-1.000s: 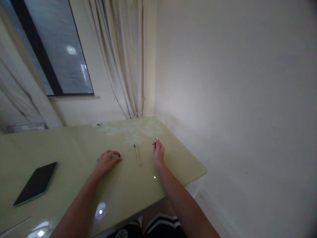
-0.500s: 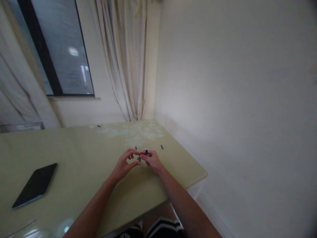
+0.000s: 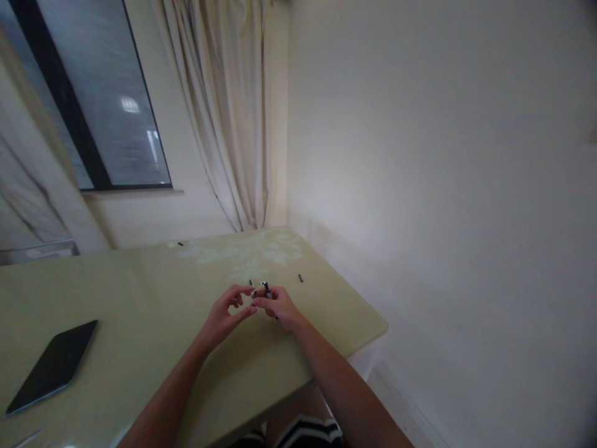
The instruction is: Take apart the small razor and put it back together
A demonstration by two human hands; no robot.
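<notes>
My left hand (image 3: pixel 224 316) has thumb and forefinger closing on a small dark, slim piece (image 3: pixel 254 297), whose kind is too small to make out. Right beside it, my right hand (image 3: pixel 280 308) is closed around a slim black-and-silver object (image 3: pixel 266 289), its shiny top poking up past the fingers. The right fingertips also meet the small piece, so both hands are nearly touching above the table (image 3: pixel 252 373). Just behind the hands lies another small dark stick-like piece (image 3: pixel 250 283), partly hidden.
A short dark piece (image 3: pixel 301 278) lies right of the hands. Another small black piece (image 3: pixel 180 244) is by the table's far edge. At the left rests a flat black tablet-like device (image 3: pixel 53 364). A wall (image 3: pixel 420 218) borders the right side; curtains (image 3: pixel 233 124) hang behind.
The view has shifted slightly. In my right hand, the black-and-silver object now stands more upright and shows more. The left thumb and forefinger have drawn closer together around the small piece.
</notes>
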